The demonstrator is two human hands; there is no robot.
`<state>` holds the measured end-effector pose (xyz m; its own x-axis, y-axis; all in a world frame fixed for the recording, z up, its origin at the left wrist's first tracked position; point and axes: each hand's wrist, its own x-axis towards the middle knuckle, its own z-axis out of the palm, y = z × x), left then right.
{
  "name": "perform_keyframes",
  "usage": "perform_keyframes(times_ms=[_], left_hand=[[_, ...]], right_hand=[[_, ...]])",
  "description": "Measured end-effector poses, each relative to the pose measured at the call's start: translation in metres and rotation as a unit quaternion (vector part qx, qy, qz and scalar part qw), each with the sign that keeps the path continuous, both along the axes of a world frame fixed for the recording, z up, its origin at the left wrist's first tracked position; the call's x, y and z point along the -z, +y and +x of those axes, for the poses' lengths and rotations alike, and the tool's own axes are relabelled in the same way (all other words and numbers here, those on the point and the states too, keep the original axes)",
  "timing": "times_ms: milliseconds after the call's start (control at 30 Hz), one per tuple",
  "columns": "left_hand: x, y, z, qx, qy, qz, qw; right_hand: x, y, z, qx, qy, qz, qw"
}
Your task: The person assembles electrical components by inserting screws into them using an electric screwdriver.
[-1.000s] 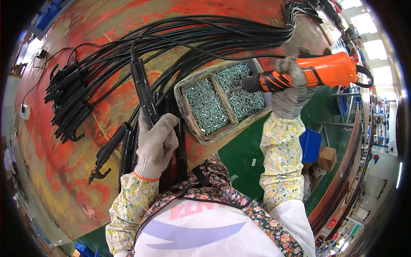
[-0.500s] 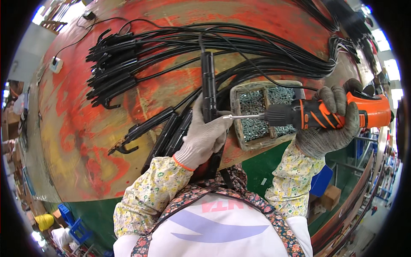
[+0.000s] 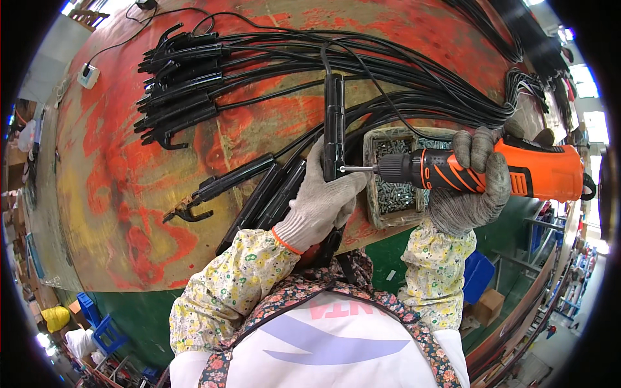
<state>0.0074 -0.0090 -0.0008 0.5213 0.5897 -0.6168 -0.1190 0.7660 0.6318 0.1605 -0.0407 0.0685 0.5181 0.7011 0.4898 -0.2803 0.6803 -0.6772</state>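
In the head view, the left hand [image 3: 323, 208] curls around a long, shiny black cable handle [image 3: 334, 116], left of the screw box [image 3: 396, 221]. The right hand [image 3: 477, 181] grips an orange-and-black power screwdriver [image 3: 540, 171] sideways, its silver bit [image 3: 359, 169] meeting the handle's side.

Your left hand [image 3: 321, 202] wears a pale knit glove [image 3: 304, 223] with an orange band [image 3: 285, 242] at the cuff, your right hand [image 3: 475, 194] a darker, mottled grey glove [image 3: 456, 216]; your loose sleeves [image 3: 233, 278] have yellow-and-green florals, your white shirt [image 3: 297, 376] a blue-violet curved print [image 3: 343, 354] and pink lettering [image 3: 333, 310], your dark apron [image 3: 312, 284] pink and orange blooms
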Motion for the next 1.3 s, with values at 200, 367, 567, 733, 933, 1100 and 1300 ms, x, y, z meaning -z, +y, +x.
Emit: perform_keyframes(times_ms=[200, 367, 567, 733, 933, 1100, 1300], left_hand=[[-0.005, 0.0, 0.001, 0.0, 0.004, -0.012, 1.0], [0.003, 0.0, -0.001, 0.005, -0.015, -0.014, 1.0], [0.001, 0.001, 0.0, -0.002, -0.016, -0.011, 1.0], [-0.004, 0.001, -0.001, -0.001, -0.018, -0.016, 1.0], [-0.005, 0.003, -0.003, 0.012, -0.012, -0.036, 0.999], [0.001, -0.001, -0.003, 0.002, -0.002, -0.046, 0.999], [0.003, 0.0, -0.005, 0.011, -0.031, -0.048, 0.998]], right_hand=[[-0.003, -0.002, -0.002, 0.014, -0.022, -0.001, 1.0], [-0.001, -0.006, 0.0, -0.085, -0.087, 0.017, 0.992], [-0.006, -0.001, 0.002, -0.13, -0.083, 0.003, 0.988], [-0.01, 0.007, 0.001, -0.165, -0.139, -0.008, 0.977], [-0.016, 0.005, -0.017, -0.121, -0.131, -0.06, 0.982], [-0.018, 0.011, -0.022, -0.096, -0.166, -0.063, 0.979], [-0.016, 0.012, -0.022, -0.079, -0.17, -0.08, 0.979]])
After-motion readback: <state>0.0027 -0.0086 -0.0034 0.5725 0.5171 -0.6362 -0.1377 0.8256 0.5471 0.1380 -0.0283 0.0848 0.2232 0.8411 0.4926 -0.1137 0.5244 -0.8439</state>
